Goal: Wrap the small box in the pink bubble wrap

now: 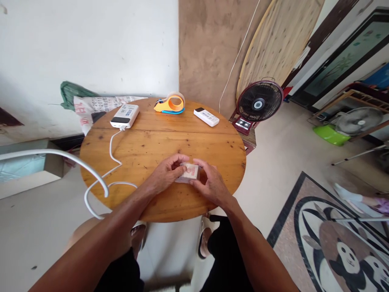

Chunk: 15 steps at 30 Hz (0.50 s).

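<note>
A small whitish box (191, 171) with red markings rests near the front of the round wooden table (164, 148). Around its left end is my left hand (166, 172), its thumb lying on the box's top. My right hand (211, 182) holds the right end, thumb at the near edge and fingers at the far edge. Both hands grip the box, and its underside is hidden.
At the table's back are a white power bank (125, 116) with a cable (113, 151), an orange tape dispenser (170, 104) and another white device (206, 117). A dark red fan (259, 104) stands beyond the right edge.
</note>
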{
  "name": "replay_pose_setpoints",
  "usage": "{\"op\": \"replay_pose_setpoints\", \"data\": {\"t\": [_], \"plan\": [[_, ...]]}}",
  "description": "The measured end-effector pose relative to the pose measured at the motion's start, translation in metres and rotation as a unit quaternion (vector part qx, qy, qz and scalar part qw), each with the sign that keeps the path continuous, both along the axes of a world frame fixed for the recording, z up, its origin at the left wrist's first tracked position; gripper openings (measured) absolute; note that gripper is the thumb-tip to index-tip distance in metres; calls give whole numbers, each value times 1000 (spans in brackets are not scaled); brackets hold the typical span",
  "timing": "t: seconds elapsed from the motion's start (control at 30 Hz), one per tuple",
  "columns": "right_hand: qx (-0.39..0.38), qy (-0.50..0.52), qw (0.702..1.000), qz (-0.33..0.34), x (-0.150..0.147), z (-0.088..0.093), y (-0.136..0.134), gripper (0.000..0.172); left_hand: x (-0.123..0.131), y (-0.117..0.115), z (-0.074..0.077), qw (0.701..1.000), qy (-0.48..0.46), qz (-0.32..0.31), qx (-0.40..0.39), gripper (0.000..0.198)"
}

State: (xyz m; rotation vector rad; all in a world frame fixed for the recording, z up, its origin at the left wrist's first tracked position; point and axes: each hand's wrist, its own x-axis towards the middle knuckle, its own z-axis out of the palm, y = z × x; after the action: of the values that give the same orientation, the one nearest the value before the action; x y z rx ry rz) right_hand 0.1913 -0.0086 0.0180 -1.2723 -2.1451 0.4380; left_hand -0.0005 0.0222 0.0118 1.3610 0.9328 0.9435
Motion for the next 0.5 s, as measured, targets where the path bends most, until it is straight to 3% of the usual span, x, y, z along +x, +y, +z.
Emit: {"op": "replay_pose_setpoints", "data": {"t": [0.23, 0.5], "plan": [[67, -38, 997, 29, 2, -6, 1, 39, -1, 1, 2, 999, 40, -6, 21, 32], [101, -77, 992, 16, 4, -8, -1, 44, -1, 0, 1, 999, 33, 0, 10, 37]]}}
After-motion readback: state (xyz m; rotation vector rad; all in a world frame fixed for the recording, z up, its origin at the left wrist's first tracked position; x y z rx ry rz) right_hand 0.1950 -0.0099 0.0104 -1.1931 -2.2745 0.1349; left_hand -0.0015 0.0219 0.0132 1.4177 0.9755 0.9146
